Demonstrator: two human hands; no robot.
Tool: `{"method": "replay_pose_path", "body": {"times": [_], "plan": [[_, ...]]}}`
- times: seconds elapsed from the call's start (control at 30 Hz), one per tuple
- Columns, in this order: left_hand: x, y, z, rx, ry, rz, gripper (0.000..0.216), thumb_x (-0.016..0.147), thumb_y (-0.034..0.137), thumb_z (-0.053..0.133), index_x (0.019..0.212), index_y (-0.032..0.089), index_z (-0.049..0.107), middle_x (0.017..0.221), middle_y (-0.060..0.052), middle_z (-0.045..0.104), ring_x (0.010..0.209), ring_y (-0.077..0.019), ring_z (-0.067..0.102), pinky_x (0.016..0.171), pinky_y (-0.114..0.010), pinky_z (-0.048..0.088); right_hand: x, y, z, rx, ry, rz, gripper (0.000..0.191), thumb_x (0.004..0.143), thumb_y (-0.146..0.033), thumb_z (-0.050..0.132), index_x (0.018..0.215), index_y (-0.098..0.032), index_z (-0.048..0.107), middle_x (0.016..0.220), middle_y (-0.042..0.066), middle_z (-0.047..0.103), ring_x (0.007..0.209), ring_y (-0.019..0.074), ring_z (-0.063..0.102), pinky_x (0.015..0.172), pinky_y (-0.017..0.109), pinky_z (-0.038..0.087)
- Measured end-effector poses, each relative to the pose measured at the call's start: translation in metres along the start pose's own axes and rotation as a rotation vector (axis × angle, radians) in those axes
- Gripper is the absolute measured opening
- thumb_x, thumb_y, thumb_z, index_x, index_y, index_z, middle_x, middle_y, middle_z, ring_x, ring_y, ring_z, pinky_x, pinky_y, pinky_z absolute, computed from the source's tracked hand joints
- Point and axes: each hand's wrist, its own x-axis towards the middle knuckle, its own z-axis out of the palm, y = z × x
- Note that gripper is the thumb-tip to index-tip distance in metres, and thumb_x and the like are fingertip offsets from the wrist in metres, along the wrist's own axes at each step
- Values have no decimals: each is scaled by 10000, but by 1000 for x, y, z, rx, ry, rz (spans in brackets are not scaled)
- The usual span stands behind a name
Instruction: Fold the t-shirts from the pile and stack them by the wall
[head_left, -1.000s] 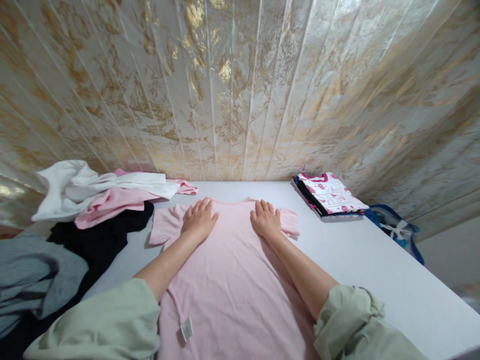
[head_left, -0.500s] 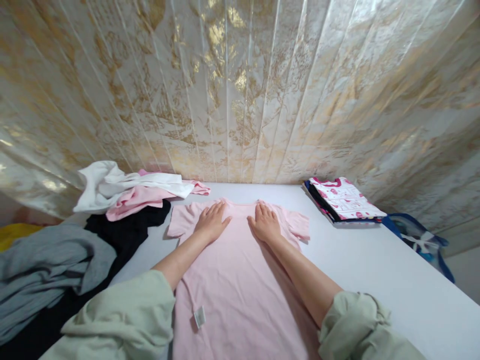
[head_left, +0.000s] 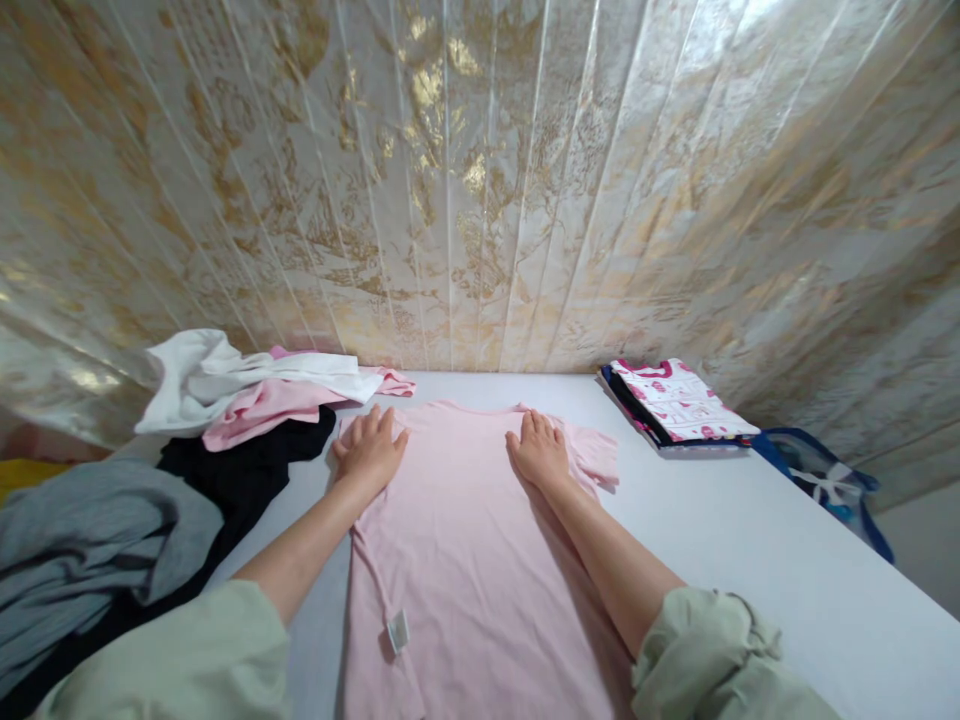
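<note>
A pale pink T-shirt (head_left: pixel 465 540) lies spread flat on the white table, its neckline at the far end and a small white label on its left side. My left hand (head_left: pixel 369 447) rests open on the shirt's left sleeve, covering much of it. On the right shoulder, near the collar, my right hand (head_left: pixel 540 450) lies flat with its fingers stretched out. Beyond it, the right sleeve shows uncovered. Neither hand grips the fabric. The lower end of the shirt runs out of view.
A loose heap of white and pink clothes (head_left: pixel 247 385) sits at the back left, with black cloth (head_left: pixel 247 490) and a grey garment (head_left: pixel 105 530) nearer. A folded stack (head_left: pixel 679 400) stands at the back right. Past the table edge is a blue-trimmed clear bag (head_left: pixel 832 485). A patterned curtain (head_left: pixel 480 200) hangs behind.
My left hand has slid left from beside the collar onto the left sleeve. My right hand stays on the right shoulder, nearly unmoved. The view has shifted slightly.
</note>
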Motion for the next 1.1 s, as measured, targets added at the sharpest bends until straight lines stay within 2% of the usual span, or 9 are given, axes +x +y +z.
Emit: {"method": "replay_pose_path", "body": {"times": [0.23,0.33,0.4,0.5,0.67,0.8,0.9,1.0,1.1], "plan": [[-1,-46,-17,84,-9,19,450,902,307,349,1303,212,530,1402,-123,514,1274,-293,464,994,-471,411,1,0,2,-4,-35,17,646,963,-455,282,1487,-79,322,1558,142,298,1422,255,243,1134,442,180],[8,-40,-27,105,76,23,417,889,282,390,1241,143,565,1282,-184,573,1233,-328,486,999,-475,399,1,0,2,-19,-42,11,648,963,-454,275,1487,-75,323,1558,144,296,1424,258,242,1132,446,188],[16,-31,-29,95,131,88,409,904,227,362,1256,139,551,1289,-171,573,1258,-290,472,1040,-424,372,1,0,2,-20,-47,7,649,966,-458,268,1490,-79,317,1561,143,289,1428,256,235,1133,448,184],[24,-20,-18,75,77,180,403,934,230,340,1273,170,550,1350,-107,568,1261,-208,493,1052,-322,371,2,0,3,1,-48,15,650,966,-463,272,1494,-88,312,1566,141,280,1430,262,232,1134,471,178],[19,-18,5,91,14,171,534,956,339,304,1422,98,406,1532,-155,368,1409,-268,332,1136,-430,264,-1,-3,-2,29,-39,40,632,967,-440,278,1492,-91,318,1567,146,275,1431,263,230,1138,507,142],[23,-19,7,112,-1,145,592,946,385,275,1423,59,402,1529,-199,352,1416,-319,311,1125,-491,273,-2,-4,-6,72,-23,39,641,962,-449,303,1496,-96,307,1563,140,287,1430,257,236,1145,494,130],[23,1,4,136,67,198,643,937,444,294,1432,43,385,1544,-199,320,1426,-333,283,1133,-480,272,0,-1,-8,95,-11,29,633,961,-464,321,1489,-114,322,1559,135,301,1425,260,245,1144,488,136],[10,39,5,79,143,389,593,947,428,292,1404,76,431,1520,-172,379,1410,-288,324,1139,-422,283,2,1,-12,125,-1,-13,586,964,-442,335,1460,-131,370,1537,121,352,1408,242,281,1138,442,179],[-3,76,12,-1,86,535,541,962,410,279,1358,114,499,1491,-130,441,1392,-236,365,1146,-369,279,1,7,-17,141,23,-22,546,962,-392,353,1416,-98,423,1482,134,432,1367,232,352,1112,363,246]]}}
